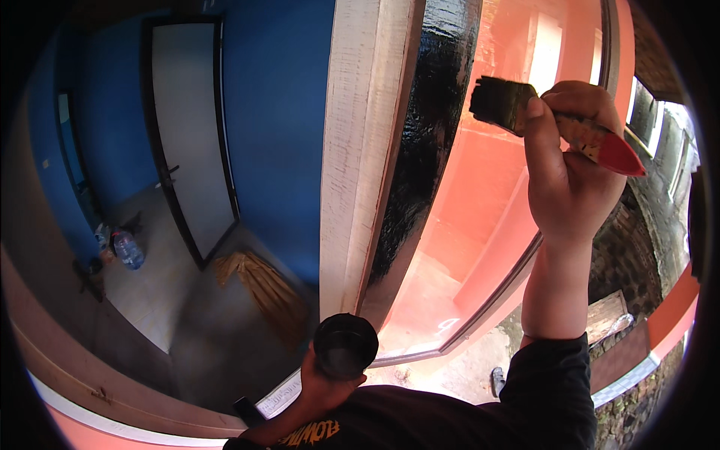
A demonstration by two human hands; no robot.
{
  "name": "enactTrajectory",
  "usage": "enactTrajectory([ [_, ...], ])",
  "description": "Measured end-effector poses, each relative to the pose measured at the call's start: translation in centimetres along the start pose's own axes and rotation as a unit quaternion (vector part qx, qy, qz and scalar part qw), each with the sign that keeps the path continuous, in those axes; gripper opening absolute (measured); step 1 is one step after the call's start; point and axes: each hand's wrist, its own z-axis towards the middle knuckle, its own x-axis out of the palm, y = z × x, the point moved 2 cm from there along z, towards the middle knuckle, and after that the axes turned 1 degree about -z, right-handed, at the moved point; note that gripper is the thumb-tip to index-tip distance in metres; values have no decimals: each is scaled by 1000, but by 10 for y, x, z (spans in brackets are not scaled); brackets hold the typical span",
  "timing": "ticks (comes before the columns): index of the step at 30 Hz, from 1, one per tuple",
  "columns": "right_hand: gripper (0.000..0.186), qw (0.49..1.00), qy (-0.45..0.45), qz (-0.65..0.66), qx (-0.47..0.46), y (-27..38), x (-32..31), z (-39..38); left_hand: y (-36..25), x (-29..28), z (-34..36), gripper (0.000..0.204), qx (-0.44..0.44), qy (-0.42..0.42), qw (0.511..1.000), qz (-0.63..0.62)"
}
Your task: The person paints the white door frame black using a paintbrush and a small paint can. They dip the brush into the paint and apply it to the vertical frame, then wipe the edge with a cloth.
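At the upper right, my right hand (570, 165) grips a paintbrush (499, 101) with dark, paint-covered bristles and a red-tipped handle, raised in front of a pink-tinted glass pane (450, 270). To the brush's left is a window frame post with a pale, bare-looking wooden face (352, 135) and a glossy black painted strip (420, 150). My left hand (322, 386) holds a round black container (345, 345) low in the centre, near the post's lower end. The container's contents look dark; their level is hard to tell.
Left of the post is a blue-walled room with a white dark-framed door (187, 127), a draped tan cloth (251, 285) and plastic bottles (127, 249) on the floor. At the right are a stone wall, a wooden plank (607, 311) and a pink ledge (667, 315).
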Motion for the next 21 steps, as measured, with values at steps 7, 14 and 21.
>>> enactTrajectory([
  [7, 13, 992, 45, -101, -59, 0, 15, -25, 0, -2, 0, 77, 1, -21, 1000, 9],
  [14, 16, 993, 3, -99, -71, 4, -1, -32, 2, -4, 1, 76, -11, 35, 999, -10],
  [21, 20, 989, 72, -105, -78, 12, 11, -48, 4, -2, -1, 75, -7, -17, 1000, 4],
])
